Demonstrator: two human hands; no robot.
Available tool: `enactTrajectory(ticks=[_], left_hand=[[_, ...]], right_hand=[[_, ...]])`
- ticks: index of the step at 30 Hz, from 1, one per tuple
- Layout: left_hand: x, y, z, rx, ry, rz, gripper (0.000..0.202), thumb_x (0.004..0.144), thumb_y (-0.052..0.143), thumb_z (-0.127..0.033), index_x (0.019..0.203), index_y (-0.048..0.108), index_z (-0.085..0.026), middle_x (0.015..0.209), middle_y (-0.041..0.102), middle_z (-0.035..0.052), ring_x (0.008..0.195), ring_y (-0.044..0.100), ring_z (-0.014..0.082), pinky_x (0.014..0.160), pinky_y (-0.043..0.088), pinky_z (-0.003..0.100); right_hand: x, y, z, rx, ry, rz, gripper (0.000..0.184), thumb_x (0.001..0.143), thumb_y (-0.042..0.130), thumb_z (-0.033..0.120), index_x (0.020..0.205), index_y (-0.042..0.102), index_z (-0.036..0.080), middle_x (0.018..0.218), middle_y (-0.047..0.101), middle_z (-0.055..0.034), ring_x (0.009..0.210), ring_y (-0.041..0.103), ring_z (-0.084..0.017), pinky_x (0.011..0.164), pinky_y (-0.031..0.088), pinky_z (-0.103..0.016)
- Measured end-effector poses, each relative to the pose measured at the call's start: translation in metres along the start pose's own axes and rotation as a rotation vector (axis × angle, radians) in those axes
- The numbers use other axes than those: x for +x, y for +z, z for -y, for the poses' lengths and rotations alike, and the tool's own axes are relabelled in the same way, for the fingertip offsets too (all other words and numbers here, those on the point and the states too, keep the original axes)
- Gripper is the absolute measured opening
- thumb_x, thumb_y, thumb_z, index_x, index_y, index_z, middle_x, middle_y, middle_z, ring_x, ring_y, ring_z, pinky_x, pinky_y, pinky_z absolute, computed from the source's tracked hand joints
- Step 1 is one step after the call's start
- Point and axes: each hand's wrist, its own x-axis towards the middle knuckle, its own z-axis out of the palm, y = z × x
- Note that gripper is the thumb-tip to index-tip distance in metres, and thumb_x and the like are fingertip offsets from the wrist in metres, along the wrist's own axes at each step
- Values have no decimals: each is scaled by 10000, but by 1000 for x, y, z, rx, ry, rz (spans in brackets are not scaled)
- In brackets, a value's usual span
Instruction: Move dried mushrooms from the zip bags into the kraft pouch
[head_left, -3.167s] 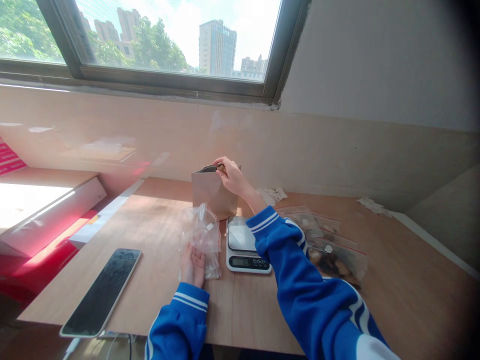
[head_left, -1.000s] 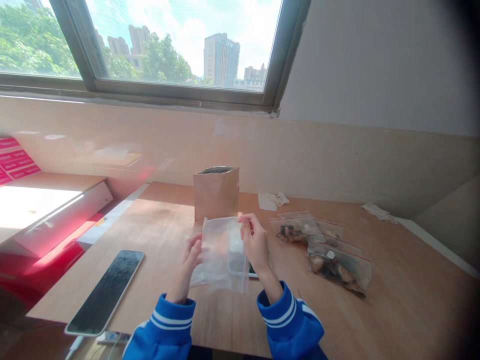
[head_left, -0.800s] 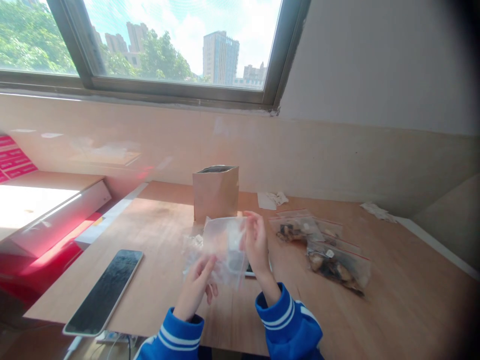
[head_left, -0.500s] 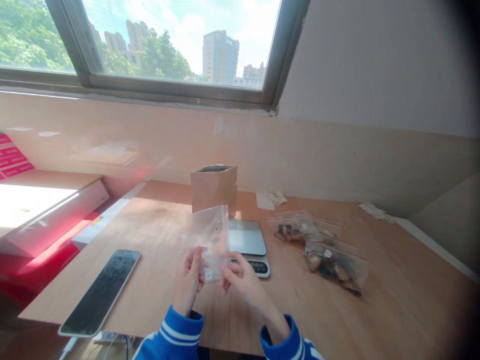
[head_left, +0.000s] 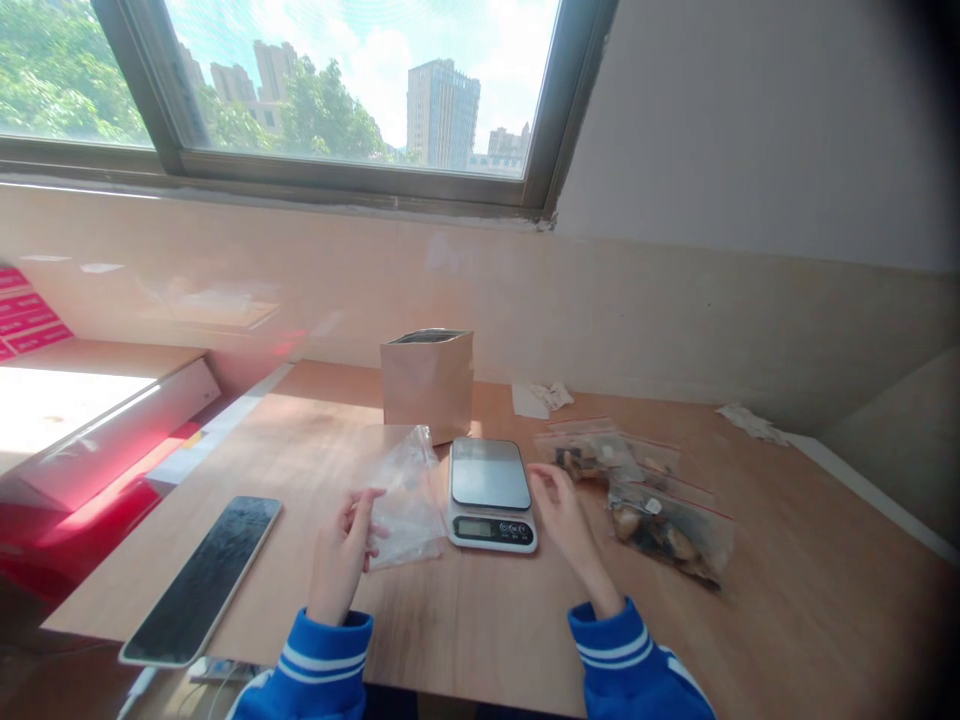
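Observation:
My left hand (head_left: 346, 550) is closed on the left edge of a clear plastic zip bag (head_left: 411, 500), which looks flat and holds nothing visible. This bag sits just left of a white kitchen scale (head_left: 491, 480) with a metal platform and a front display; the digits are unreadable. My right hand (head_left: 561, 515) is off the bag, beside the scale's right edge, its fingers loosely bent with nothing visible in them. Whether its fingertips touch the scale I cannot tell. Behind the scale stands a brown paper pouch (head_left: 426, 385), upright with its top open.
To the right lie several zip bags with dark and brown dried pieces (head_left: 664, 535). A smartphone (head_left: 206, 580) is at the table's left edge, with a cable nearby. Crumpled white paper (head_left: 551, 397) lies near the wall, under the window (head_left: 352, 180).
My right hand has let go of the clear bag and moved right, past the scale. My left hand has shifted left and lowered the bag, uncovering the scale's display.

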Motion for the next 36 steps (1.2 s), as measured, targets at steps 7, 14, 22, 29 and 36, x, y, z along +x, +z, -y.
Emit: enactTrajectory(ticks=[7, 14, 22, 29, 36], left_hand=[[10, -6, -1, 8, 26, -49, 532, 730, 543, -603, 1019, 580, -157, 504, 570, -23, 368, 464, 97, 346, 364, 183], [20, -2, 21, 285, 68, -128, 339, 738, 603, -424, 996, 618, -205, 560, 574, 6, 567, 571, 203, 524, 421, 263], [8, 18, 30, 660, 402, -396, 518, 755, 607, -349, 1228, 566, -141, 1292, 471, 210, 1145, 462, 383, 988, 304, 549], [-3, 29, 33, 1064, 458, 148, 444, 867, 474, -327, 1309, 507, -353, 1474, 375, 34, 1349, 311, 297, 1062, 257, 491], [33, -14, 40, 1144, 370, 298, 456, 804, 511, -289, 1253, 542, -361, 1460, 404, 19, 1363, 316, 273, 1085, 179, 536]], right_hand=[[33, -30, -74, -645, -233, -255, 319, 857, 409, 326, 1063, 575, 148, 1214, 474, -188, 1153, 449, -306, 950, 383, -505], [25, -27, -87, -862, -232, -284, 567, 821, 486, 467, 1299, 423, 169, 1390, 368, -178, 1265, 332, -353, 1008, 291, -553], [27, -29, -99, -838, -248, -298, 545, 838, 456, 477, 1283, 449, 161, 1353, 439, -176, 1271, 349, -327, 1037, 245, -532], [27, -32, -98, -763, -266, -321, 336, 860, 427, 428, 983, 596, 165, 1301, 516, -153, 1220, 399, -300, 1001, 285, -474], [26, -34, -96, -780, -287, -307, 295, 883, 391, 383, 814, 601, 188, 1289, 541, -135, 1224, 397, -283, 1003, 261, -473]])
